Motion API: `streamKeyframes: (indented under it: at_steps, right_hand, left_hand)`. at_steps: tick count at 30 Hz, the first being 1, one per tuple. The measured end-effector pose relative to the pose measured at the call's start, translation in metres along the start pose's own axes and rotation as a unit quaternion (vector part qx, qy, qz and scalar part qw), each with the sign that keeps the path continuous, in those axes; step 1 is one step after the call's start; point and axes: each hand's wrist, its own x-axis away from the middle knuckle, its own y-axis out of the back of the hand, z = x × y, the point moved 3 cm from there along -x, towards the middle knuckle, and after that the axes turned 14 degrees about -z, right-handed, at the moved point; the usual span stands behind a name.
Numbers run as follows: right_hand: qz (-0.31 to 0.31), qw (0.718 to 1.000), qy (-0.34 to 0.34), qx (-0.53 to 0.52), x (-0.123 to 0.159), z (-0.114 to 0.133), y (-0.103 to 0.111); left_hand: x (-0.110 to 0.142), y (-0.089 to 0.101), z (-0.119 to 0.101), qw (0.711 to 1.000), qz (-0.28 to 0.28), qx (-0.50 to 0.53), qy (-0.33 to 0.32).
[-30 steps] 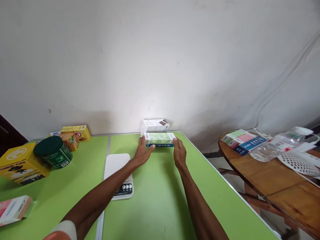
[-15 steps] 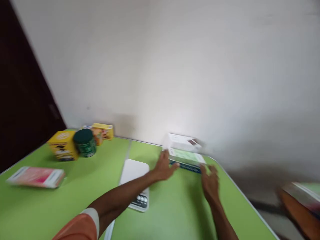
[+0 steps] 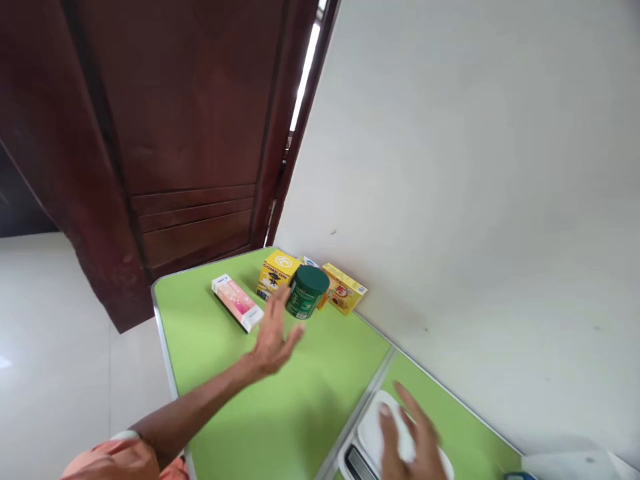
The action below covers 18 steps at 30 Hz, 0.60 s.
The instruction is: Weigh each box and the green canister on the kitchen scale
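My left hand [image 3: 273,339] reaches over the table with its fingers apart and nothing in them. Just beyond it stands a green canister [image 3: 307,293] with a dark green lid; whether fingertips touch it I cannot tell. A yellow box [image 3: 277,270] is beside the canister, and a pink and white box [image 3: 237,301] lies flat to the left of the hand. Over a white kitchen scale [image 3: 374,427] at the lower right is my right hand [image 3: 413,440], blurred, fingers apart and holding nothing.
Yellow and orange cartons [image 3: 344,288] stand by the wall behind the canister. The green folding table [image 3: 310,373] has a metal-edged seam. A dark red door [image 3: 195,120] rises at the left. White packaging [image 3: 565,463] shows at the bottom right corner.
The view has swung left, bringing the door and floor into sight. Both hands have left the flat boxes by the wall; my left hand is now near the canister, my right over the scale.
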Motion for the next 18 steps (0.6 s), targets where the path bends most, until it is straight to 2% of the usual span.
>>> streamKeyframes:
  at_steps: [4,6,8,10,13,16,18]
  right_hand:
    - [0.190,0.977,-0.008,-0.097,0.058,0.038,-0.125]
    - [0.251,0.959,-0.031,-0.125,0.082,0.052,-0.172]
    - [0.286,0.947,-0.058,-0.138,0.100,0.062,-0.204]
    - [0.297,0.940,-0.080,-0.145,0.112,0.067,-0.225]
    - [0.293,0.939,-0.099,-0.149,0.121,0.071,-0.238]
    - [0.281,0.940,-0.120,-0.151,0.122,0.078,-0.236]
    - [0.266,0.942,-0.133,-0.158,0.118,0.085,-0.228]
  left_hand:
    - [-0.049,0.069,0.074,0.976,-0.167,-0.119,0.070]
    - [-0.057,0.092,0.107,0.961,-0.197,-0.150,0.125]
    - [-0.055,0.105,0.133,0.952,-0.191,-0.155,0.180]
    - [-0.050,0.111,0.149,0.950,-0.176,-0.145,0.214]
    - [-0.044,0.113,0.155,0.951,-0.163,-0.136,0.223]
    - [-0.042,0.114,0.146,0.955,-0.150,-0.130,0.219]
    - [-0.042,0.114,0.132,0.960,-0.138,-0.124,0.210]
